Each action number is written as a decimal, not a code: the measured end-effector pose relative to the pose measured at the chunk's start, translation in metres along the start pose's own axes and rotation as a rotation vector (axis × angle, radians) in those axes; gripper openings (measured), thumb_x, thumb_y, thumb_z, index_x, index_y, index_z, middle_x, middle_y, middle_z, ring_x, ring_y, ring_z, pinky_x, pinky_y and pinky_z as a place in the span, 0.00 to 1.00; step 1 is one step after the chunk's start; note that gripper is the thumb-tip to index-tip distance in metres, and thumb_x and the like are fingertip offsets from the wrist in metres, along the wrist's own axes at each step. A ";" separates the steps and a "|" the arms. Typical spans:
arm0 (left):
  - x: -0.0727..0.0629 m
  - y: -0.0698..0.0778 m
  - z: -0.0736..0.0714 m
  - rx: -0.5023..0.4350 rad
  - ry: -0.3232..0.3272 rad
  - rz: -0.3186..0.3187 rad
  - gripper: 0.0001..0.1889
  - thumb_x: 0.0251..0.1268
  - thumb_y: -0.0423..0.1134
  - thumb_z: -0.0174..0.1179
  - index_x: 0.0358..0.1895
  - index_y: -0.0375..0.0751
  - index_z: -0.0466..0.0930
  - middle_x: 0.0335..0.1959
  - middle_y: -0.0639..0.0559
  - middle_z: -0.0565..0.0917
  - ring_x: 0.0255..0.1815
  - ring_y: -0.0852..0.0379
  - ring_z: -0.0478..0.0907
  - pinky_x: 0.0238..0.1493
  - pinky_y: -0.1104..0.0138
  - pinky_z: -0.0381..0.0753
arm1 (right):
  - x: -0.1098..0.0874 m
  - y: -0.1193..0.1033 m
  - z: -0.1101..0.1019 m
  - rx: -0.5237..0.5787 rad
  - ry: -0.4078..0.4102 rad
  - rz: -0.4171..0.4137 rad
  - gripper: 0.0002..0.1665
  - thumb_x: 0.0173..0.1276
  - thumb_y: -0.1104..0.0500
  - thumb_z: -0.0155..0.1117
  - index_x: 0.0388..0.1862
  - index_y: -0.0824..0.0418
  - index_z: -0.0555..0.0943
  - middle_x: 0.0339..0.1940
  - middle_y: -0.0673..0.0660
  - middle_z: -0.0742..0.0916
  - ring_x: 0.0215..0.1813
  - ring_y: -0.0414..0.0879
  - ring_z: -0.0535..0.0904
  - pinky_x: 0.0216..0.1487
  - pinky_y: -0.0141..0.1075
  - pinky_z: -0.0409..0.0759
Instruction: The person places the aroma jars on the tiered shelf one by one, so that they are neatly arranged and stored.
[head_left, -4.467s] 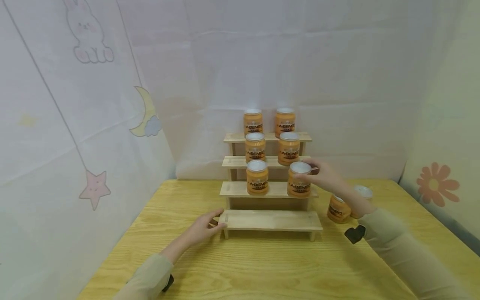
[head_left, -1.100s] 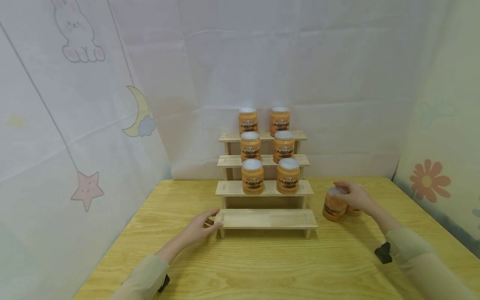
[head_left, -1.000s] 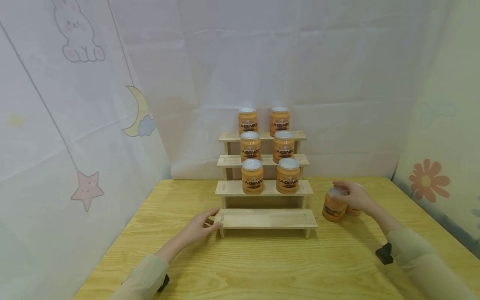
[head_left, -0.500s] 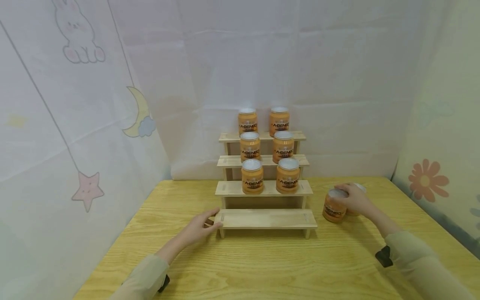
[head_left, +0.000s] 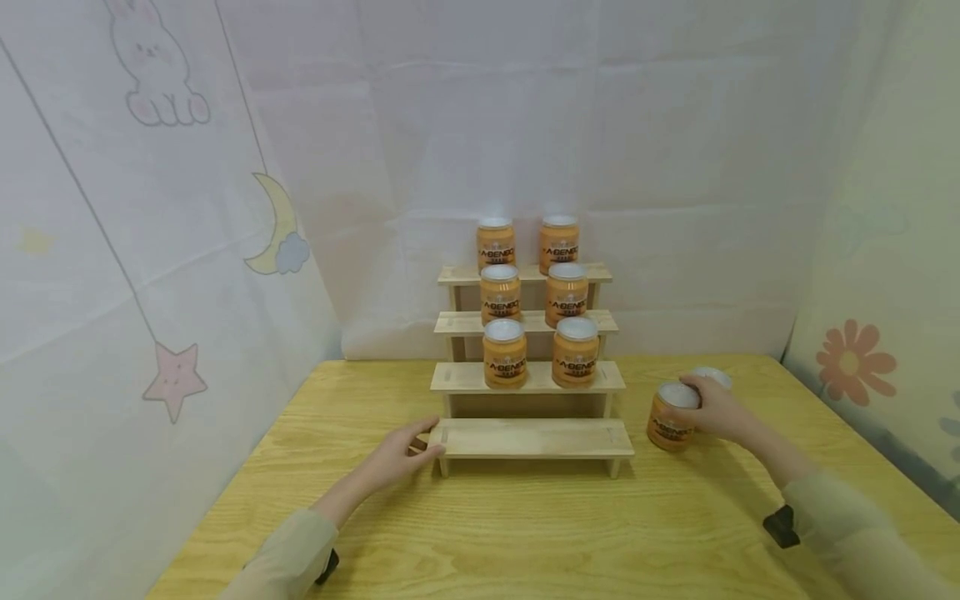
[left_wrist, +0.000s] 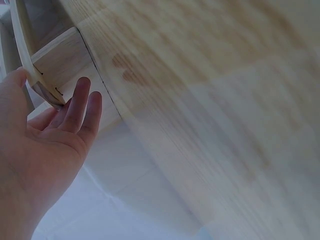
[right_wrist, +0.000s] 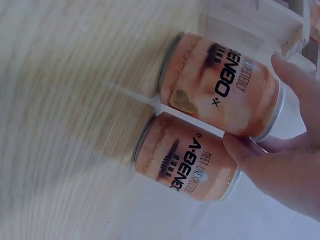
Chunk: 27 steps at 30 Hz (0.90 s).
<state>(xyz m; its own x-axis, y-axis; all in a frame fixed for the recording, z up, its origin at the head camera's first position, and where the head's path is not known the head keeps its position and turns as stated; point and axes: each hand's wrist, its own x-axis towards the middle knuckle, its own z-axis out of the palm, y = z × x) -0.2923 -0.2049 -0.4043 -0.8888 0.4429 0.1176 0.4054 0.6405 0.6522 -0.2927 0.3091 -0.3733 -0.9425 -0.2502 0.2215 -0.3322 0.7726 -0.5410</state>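
A stepped wooden display stand (head_left: 531,435) stands on the table, with two orange cans on each of its upper three shelves. My left hand (head_left: 393,460) grips the left end of the lowest shelf, thumb on one side and fingers on the other, as the left wrist view shows. To the right of the stand, my right hand (head_left: 723,410) holds an orange can (head_left: 670,425) near its silver lid. That can (right_wrist: 222,85) is upright, its base close to the tabletop. A second can (right_wrist: 187,157) is right beside it, partly hidden by my hand in the head view.
The bare lowest shelf (left_wrist: 65,57) shows up close in the left wrist view. Behind the table (head_left: 480,533) hangs a pale cloth backdrop (head_left: 675,167), with printed cloth walls at both sides.
My right hand has let go of the can on the third shelf and moved right, to a can on the table. That can has just shifted slightly toward me. The left hand keeps its hold.
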 end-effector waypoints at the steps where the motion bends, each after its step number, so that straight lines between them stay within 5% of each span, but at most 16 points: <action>1: 0.000 0.000 0.000 0.001 -0.001 0.001 0.35 0.67 0.54 0.55 0.70 0.36 0.60 0.66 0.39 0.68 0.50 0.48 0.78 0.49 0.59 0.81 | -0.001 0.000 0.002 -0.007 0.015 0.001 0.48 0.60 0.48 0.68 0.63 0.81 0.62 0.54 0.77 0.75 0.47 0.62 0.78 0.40 0.48 0.81; 7: 0.000 -0.001 0.001 -0.010 0.005 -0.004 0.34 0.66 0.54 0.55 0.70 0.38 0.60 0.66 0.39 0.68 0.49 0.49 0.78 0.48 0.60 0.81 | -0.003 -0.001 0.009 -0.023 0.084 0.025 0.48 0.57 0.46 0.70 0.61 0.80 0.64 0.52 0.77 0.76 0.44 0.61 0.78 0.36 0.47 0.81; 13: 0.002 -0.002 0.002 -0.010 0.004 -0.004 0.34 0.67 0.54 0.55 0.70 0.39 0.60 0.67 0.40 0.68 0.50 0.48 0.78 0.48 0.59 0.81 | -0.007 0.001 0.010 0.005 0.057 0.048 0.47 0.58 0.43 0.69 0.63 0.75 0.65 0.53 0.74 0.77 0.46 0.60 0.79 0.37 0.45 0.81; 21: 0.001 -0.002 0.001 -0.012 -0.002 -0.009 0.34 0.67 0.54 0.55 0.71 0.41 0.60 0.67 0.40 0.67 0.52 0.47 0.77 0.48 0.58 0.81 | -0.019 0.005 0.004 0.113 -0.039 -0.013 0.46 0.59 0.50 0.69 0.68 0.71 0.61 0.69 0.80 0.57 0.56 0.67 0.73 0.43 0.45 0.80; 27: 0.000 0.000 0.001 -0.019 -0.006 -0.012 0.35 0.67 0.53 0.55 0.71 0.38 0.59 0.67 0.40 0.67 0.51 0.46 0.77 0.46 0.58 0.81 | -0.027 0.000 0.004 0.115 -0.049 0.007 0.47 0.58 0.49 0.70 0.67 0.73 0.61 0.60 0.76 0.71 0.55 0.66 0.74 0.42 0.42 0.81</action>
<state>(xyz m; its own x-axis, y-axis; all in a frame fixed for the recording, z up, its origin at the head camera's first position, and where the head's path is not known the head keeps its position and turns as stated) -0.2920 -0.2043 -0.4045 -0.8924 0.4389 0.1052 0.3905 0.6341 0.6674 -0.2674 0.3138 -0.3822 -0.9445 -0.2755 0.1790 -0.3250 0.7033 -0.6323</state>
